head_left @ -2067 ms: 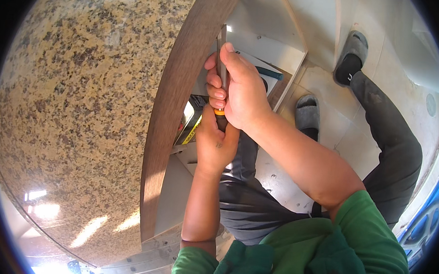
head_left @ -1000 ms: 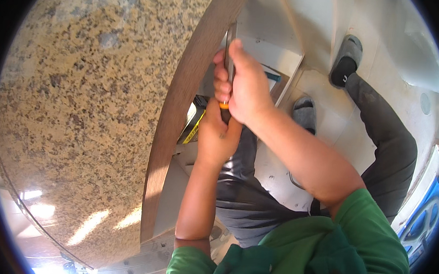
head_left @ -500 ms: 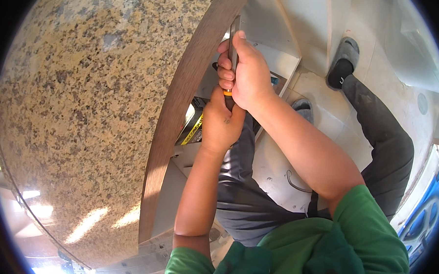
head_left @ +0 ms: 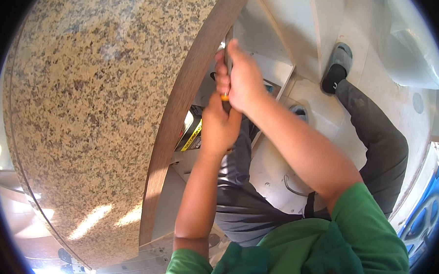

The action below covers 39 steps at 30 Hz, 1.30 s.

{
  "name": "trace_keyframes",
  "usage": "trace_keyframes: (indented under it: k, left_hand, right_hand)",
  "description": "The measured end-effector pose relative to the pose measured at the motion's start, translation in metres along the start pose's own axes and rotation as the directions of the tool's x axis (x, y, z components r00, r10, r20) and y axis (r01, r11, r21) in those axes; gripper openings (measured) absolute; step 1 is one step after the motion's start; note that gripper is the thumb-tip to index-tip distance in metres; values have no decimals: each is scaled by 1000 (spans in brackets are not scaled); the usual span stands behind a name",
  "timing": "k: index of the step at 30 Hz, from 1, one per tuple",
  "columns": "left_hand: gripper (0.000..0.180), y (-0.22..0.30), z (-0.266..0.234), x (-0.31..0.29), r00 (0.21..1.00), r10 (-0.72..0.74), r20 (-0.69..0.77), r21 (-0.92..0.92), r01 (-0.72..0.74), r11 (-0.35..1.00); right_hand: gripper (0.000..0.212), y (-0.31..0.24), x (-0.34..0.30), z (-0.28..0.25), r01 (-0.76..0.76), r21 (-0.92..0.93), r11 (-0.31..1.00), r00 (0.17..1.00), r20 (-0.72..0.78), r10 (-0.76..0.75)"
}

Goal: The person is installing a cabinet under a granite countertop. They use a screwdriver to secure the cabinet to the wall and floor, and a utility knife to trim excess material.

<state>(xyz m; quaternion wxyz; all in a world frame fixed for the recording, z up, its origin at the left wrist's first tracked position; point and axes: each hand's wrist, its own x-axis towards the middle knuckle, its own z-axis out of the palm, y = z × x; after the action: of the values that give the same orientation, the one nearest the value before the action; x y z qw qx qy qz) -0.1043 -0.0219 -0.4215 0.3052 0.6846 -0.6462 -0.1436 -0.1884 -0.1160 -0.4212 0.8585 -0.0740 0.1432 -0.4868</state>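
A long, narrow metal tool [head_left: 229, 37], shaped like a file, stands beside the brown wooden edge [head_left: 176, 103] of a granite slab. Both my hands are closed on it. My left hand [head_left: 219, 120] wraps its dark handle, which has an orange band. Just beyond, my right hand [head_left: 244, 79] grips the blade, its thumb lying along it toward the far end. The right hand is slightly blurred. Whether the blade touches the wood cannot be made out.
The speckled granite slab [head_left: 98, 107] fills the left side. Under its edge sits a black box with a yellow stripe [head_left: 192, 136] in an open white cabinet [head_left: 269, 73]. My slippered foot [head_left: 339, 61] rests on the tiled floor. Clear plastic sheeting [head_left: 412, 47] hangs far right.
The whole view has shifted a little. Both hands and the file appear slightly lower and farther left, and their grip is unchanged.
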Motion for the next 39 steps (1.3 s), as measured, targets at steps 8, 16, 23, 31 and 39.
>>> trace_keyframes:
  k: [8, 16, 23, 31, 39]
  left_hand:
    - [26, -2, 12, -1, 989, -139, 53, -69, 142, 987]
    - [26, 0, 9, -16, 989, -145, 21, -72, 146, 987]
    - [26, 5, 4, 13, 997, -76, 30, -12, 77, 997]
    - [28, 22, 11, 45, 998, -57, 34, 9, 56, 998]
    - [39, 30, 32, -24, 932, -12, 362, -49, 32, 998]
  right_hand:
    - [42, -6, -3, -11, -7, -35, 999, 1000, 9, 7]
    - [43, 2, -12, -11, -19, -33, 999, 998, 55, 20]
    - [44, -10, 7, -4, 34, -15, 999, 999, 39, -34]
    - [44, -32, 29, -1, 77, -41, 996, 996, -30, -79]
    - [46, -36, -33, -78, -144, 34, 989, 980, -131, 147]
